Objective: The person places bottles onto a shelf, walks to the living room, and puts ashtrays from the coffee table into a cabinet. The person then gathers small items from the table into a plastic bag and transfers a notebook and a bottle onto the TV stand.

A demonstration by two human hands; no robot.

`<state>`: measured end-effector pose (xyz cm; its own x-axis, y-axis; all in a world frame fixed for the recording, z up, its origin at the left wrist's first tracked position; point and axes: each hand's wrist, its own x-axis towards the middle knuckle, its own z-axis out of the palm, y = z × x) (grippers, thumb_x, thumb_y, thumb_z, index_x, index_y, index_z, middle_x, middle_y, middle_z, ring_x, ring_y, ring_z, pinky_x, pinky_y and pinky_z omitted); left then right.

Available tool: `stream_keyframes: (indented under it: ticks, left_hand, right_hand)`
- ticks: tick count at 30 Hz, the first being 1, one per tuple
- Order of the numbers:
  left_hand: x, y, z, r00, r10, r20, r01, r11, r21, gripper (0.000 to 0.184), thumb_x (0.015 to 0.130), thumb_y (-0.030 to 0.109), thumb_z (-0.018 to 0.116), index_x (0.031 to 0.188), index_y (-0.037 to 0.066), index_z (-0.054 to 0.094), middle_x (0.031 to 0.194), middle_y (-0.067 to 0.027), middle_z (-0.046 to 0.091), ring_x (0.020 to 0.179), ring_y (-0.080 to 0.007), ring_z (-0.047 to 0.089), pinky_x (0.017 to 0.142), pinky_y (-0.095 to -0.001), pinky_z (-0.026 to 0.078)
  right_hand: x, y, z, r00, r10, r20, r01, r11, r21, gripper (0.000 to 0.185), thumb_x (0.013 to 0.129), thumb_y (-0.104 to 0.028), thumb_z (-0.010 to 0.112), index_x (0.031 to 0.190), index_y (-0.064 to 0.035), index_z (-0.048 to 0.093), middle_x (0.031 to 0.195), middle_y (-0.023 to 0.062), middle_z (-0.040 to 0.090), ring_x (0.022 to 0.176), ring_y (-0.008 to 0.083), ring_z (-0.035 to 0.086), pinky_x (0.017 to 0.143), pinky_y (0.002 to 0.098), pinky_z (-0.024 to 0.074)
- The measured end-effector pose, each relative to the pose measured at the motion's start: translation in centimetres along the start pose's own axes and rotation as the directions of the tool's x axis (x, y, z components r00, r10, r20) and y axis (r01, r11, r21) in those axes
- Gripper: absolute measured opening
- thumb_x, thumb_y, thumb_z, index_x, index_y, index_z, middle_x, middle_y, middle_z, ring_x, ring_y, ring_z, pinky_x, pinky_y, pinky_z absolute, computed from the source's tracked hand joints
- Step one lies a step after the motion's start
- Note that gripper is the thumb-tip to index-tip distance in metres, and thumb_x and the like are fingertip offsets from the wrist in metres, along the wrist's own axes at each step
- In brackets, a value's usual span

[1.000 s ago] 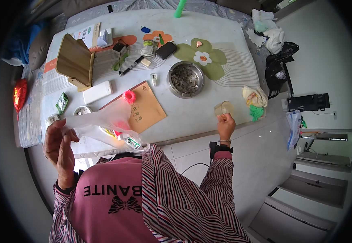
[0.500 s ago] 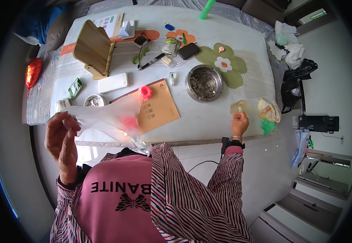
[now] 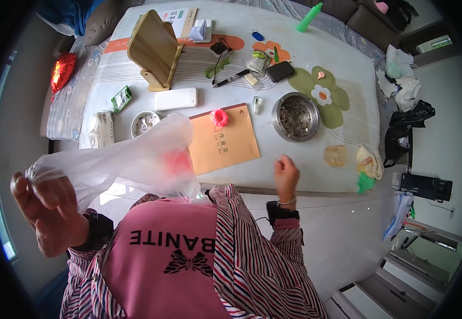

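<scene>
In my left hand, at the far left and clear of the table, the gathered end of a translucent plastic bag is pinched. The bag stretches rightward across my front, and something pink shows through it. It covers part of a tan exercise book, on which a pink coil hair tie lies. My right hand is over the table's front edge, fingers curled in with nothing visible in them. A yellowish glass cup stands to its right, apart from it.
A metal ashtray sits beyond my right hand. Farther left are a white box-shaped device, a small bowl and a wooden stand. A cloth lies at the right edge; a green bottle stands at the back.
My right hand has let go of the glass cup and moved left. My left hand has moved outward and down to the left, drawing the plastic bag out longer. The view has shifted.
</scene>
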<state>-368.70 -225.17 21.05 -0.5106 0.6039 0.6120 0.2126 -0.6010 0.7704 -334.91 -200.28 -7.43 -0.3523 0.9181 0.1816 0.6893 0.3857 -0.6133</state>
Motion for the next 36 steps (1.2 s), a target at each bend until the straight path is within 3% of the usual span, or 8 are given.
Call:
stream_keyframes:
  ticks: [10,14,18,20,21,23,26,36]
  left_hand:
    - [-1.0,5.9,-5.1,0.976,0.126,0.176,-0.127,0.992,-0.003,0.072,0.078,0.021,0.051,0.136,-0.009,0.021,0.103,-0.0130,0.041,0.074,-0.0144,0.036,0.065,-0.0261,0.033]
    - [-1.4,6.5,-4.8,0.965,0.104,0.242,-0.092,0.994,-0.061,0.073,0.079,0.021,0.051,0.138,-0.007,0.019,0.105,-0.0168,0.042,0.076,-0.0157,0.037,0.069,-0.0278,0.034]
    - [-4.9,7.0,-6.4,0.989,0.084,-0.122,-0.075,0.994,0.079,0.073,0.080,0.022,0.052,0.139,-0.005,0.019,0.102,-0.0157,0.043,0.076,-0.0153,0.038,0.067,-0.0266,0.035]
    - [-3.6,5.8,-5.5,0.986,-0.034,0.164,0.039,0.999,-0.025,0.073,0.081,0.022,0.054,0.138,-0.005,0.018,0.111,-0.0177,0.043,0.087,-0.0187,0.044,0.078,-0.0275,0.039]
    - [-4.7,5.5,-4.8,0.988,-0.016,-0.153,0.034,0.993,0.113,0.077,0.077,0.026,0.061,0.136,-0.006,0.023,0.098,-0.0161,0.048,0.068,-0.0161,0.045,0.053,-0.0258,0.038]
    - [-4.0,5.1,-4.4,0.997,-0.080,-0.024,0.078,0.996,-0.052,0.075,0.078,0.019,0.060,0.137,-0.006,0.020,0.114,-0.0200,0.042,0.087,-0.0214,0.046,0.074,-0.0311,0.039]
    - [-5.2,5.1,-4.9,0.972,-0.201,-0.125,0.195,0.979,-0.055,0.081,0.079,0.020,0.062,0.138,-0.006,0.014,0.125,-0.0290,0.038,0.090,-0.0243,0.053,0.063,-0.0256,0.047]
    - [-3.9,4.0,-2.3,0.822,-0.520,-0.231,0.472,0.850,-0.235,0.105,0.071,0.014,0.072,0.141,0.002,-0.005,0.130,-0.0388,0.030,0.092,-0.0423,0.060,0.046,-0.0345,0.058]
  right_hand:
    - [6.0,-13.0,9.9,0.924,-0.368,0.106,0.365,0.930,0.042,0.045,0.069,-0.012,0.069,0.110,-0.0074,0.051,0.099,0.0109,0.053,0.096,0.0301,0.054,0.071,0.0402,0.0495]
    - [7.1,-11.2,13.9,0.928,-0.269,0.256,0.293,0.954,-0.057,0.043,0.073,-0.012,0.066,0.114,-0.0094,0.052,0.102,0.0148,0.056,0.094,0.0317,0.056,0.073,0.0417,0.0490]
    - [7.4,-10.1,13.2,0.964,-0.255,0.077,0.198,0.878,0.436,0.009,0.082,-0.009,0.057,0.087,-0.0038,0.061,0.071,0.0111,0.062,0.064,0.0276,0.060,0.059,0.0343,0.0492]
    - [7.0,-10.4,11.6,0.875,-0.063,0.480,-0.314,0.682,0.661,0.011,0.085,-0.014,0.057,0.086,-0.0033,0.062,0.067,0.0034,0.060,0.058,0.0154,0.057,0.052,0.0280,0.0464]
    - [6.7,-11.3,10.6,0.868,-0.078,0.490,-0.310,0.686,0.659,0.011,0.085,-0.014,0.057,0.086,-0.0033,0.062,0.067,0.0034,0.060,0.058,0.0154,0.057,0.052,0.0280,0.0464]
    - [6.1,-14.1,7.7,0.723,-0.087,0.686,-0.609,0.389,0.691,0.012,0.086,-0.014,0.057,0.086,-0.0035,0.062,0.067,0.0001,0.057,0.057,0.0079,0.052,0.046,0.0224,0.0413]
    - [5.1,-16.1,6.6,0.666,-0.271,0.695,-0.704,0.079,0.705,0.014,0.085,-0.012,0.057,0.093,-0.0009,0.060,0.069,0.0040,0.056,0.055,0.0100,0.051,0.044,0.0211,0.0375]
    - [2.9,-30.1,1.7,0.292,-0.740,0.606,-0.639,0.320,0.699,0.021,0.087,-0.005,0.054,0.107,0.0027,0.054,0.082,0.0108,0.063,0.067,0.0118,0.062,0.051,0.0207,0.0488]
